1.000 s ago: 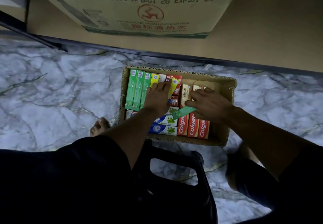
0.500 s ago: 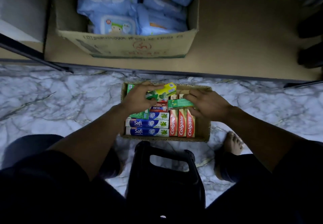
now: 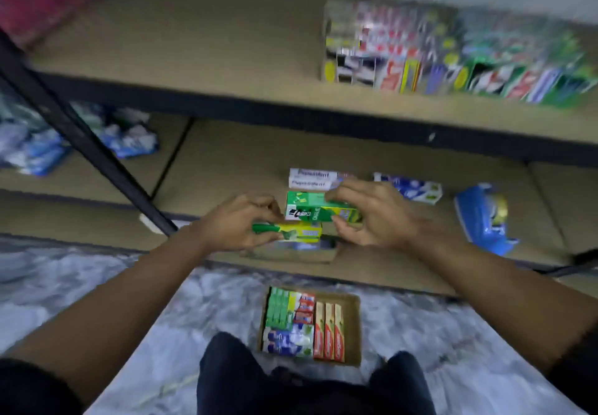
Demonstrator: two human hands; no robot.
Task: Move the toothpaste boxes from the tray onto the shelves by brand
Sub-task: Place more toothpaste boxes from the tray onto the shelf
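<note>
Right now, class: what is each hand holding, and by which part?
Left hand: green-yellow toothpaste box, by its left end. Right hand: green toothpaste box, by its right end.

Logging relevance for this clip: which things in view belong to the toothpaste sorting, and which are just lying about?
Job:
left hand, its grip on a green-yellow box
right hand, holding a green box
cardboard tray
white boxes on the lower shelf
stocked boxes on the upper shelf

Lying about:
blue packet
blue-white packs

green-yellow boxes (image 3: 318, 211), grey marbled floor (image 3: 81, 282)
</note>
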